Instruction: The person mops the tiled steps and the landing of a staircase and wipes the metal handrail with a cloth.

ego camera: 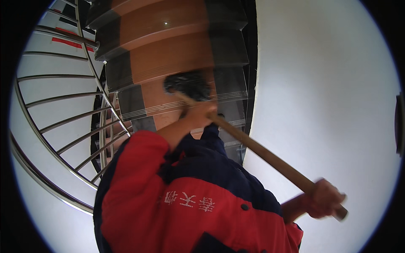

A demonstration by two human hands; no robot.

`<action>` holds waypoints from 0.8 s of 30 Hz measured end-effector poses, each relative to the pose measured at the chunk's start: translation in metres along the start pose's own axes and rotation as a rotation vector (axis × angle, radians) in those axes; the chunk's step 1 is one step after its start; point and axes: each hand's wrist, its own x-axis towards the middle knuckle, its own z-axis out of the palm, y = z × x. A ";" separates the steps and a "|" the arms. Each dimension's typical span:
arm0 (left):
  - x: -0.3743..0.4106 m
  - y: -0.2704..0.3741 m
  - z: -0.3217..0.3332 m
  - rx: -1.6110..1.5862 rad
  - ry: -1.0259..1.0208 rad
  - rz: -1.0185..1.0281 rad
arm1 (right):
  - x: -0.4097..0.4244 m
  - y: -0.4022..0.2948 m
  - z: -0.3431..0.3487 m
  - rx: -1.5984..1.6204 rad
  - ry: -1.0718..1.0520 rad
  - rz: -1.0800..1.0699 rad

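A mop with a wooden handle (262,151) slants from the stairs at the centre down to the lower right. Its dark, blurred mop head (188,84) is over an orange-and-dark tiled stair step (152,91). My left hand (202,114) grips the shaft close to the mop head, its outline smeared by motion. Near the upper end of the shaft, my right hand (326,199) is closed around the wood, in front of the white wall. Which arm is which is read from the side of the body: the arm at the picture's left reaches across to the centre.
Tiled stairs (171,19) with ridged edges rise ahead and continue below. A curved metal railing (50,145) runs along the left. The white wall (316,95) stands close on the right, with a dark skirting (252,63). Red strips (72,42) show beyond the railing.
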 end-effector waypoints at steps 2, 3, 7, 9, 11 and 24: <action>-0.049 -0.054 -0.027 0.149 0.027 -0.151 | -0.027 0.047 0.009 -0.100 0.046 0.178; -0.068 -0.076 -0.045 0.092 0.031 -0.163 | -0.040 0.072 0.019 -0.108 0.125 0.239; -0.113 -0.076 -0.085 0.371 0.061 -0.316 | -0.039 0.093 0.026 -0.126 0.145 0.488; -0.104 -0.054 -0.086 0.308 -0.103 -0.439 | -0.035 0.071 0.027 -0.189 0.138 0.416; -0.097 -0.056 -0.059 0.104 0.151 -0.146 | -0.024 0.045 0.024 -0.190 0.103 0.290; -0.134 -0.110 -0.063 -0.059 0.337 -0.166 | -0.028 0.095 0.114 -0.070 -0.058 0.187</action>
